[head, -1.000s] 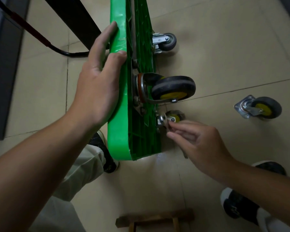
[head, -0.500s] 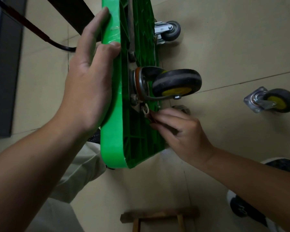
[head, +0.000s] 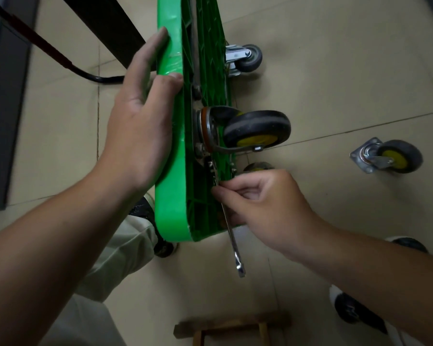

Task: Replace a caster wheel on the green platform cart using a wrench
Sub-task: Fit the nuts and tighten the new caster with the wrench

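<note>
Green platform cart (head: 170, 196) stands on its long edge in the middle of the view. Its ribbed underside faces right and its rounded near corner hangs over the tiled floor (head: 335, 71). At the far left a dark cabinet (head: 0, 96) closes off that side, and a black bar (head: 60, 56) with a red stretch slants from there towards the cart.

The left hand (head: 140, 128) lies flat against the cart's smooth face, fingers fairly straight, with the index finger along the rim and the thumb laid over it.

On the underside a caster wheel (head: 256, 128), black tyre and yellow hub, juts out to the right from its mounting plate. Just below that plate the right hand (head: 268, 208) pinches a wrench (head: 231, 236) between curled fingers and thumb. The wrench's upper end lies among the ribs near the plate, but whether it sits on a bolt is hidden. Its lower end pokes past the cart's near edge, free over the floor.

Farther up the cart sits a small grey caster (head: 248, 57). Right of the cart the tiles lie open as far as a loose caster (head: 388, 156), well apart on the floor. A wooden stool (head: 233, 328) shows at the bottom edge and a shoe (head: 355, 310) at the lower right.
</note>
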{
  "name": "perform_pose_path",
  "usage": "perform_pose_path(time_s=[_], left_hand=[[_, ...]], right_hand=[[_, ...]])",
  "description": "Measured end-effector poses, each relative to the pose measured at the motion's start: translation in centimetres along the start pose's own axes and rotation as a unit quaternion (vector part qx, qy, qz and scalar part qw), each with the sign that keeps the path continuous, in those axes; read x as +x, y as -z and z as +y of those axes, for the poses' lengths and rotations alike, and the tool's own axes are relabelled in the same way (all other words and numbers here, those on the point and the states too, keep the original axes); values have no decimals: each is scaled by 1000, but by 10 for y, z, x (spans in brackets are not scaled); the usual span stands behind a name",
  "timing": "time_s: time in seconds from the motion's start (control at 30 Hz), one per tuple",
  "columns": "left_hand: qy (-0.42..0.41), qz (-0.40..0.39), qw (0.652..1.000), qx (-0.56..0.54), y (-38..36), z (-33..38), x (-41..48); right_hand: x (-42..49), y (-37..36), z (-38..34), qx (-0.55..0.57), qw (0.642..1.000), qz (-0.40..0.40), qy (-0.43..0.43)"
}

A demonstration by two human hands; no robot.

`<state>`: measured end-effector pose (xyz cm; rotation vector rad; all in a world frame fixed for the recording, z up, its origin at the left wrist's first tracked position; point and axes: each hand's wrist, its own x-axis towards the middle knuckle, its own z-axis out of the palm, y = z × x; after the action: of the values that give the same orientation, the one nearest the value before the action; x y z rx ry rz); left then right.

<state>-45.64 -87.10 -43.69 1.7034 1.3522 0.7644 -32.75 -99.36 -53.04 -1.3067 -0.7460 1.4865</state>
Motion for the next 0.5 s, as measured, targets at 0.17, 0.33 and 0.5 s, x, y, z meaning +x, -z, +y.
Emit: perform_pose_path(time_s=[0.17,0.33,0.5], left_hand=[[-18,-7,1000,9,0,-6,2],[-16,-6,1000,-1,0,-7,2],[-20,-9,1000,-5,0,-6,0]], right_hand=[[0,-6,-39,96,980,-23,-172],[2,-16,-57,123,965,-10,-232],[0,-12,-52,103,973,-13,-207]])
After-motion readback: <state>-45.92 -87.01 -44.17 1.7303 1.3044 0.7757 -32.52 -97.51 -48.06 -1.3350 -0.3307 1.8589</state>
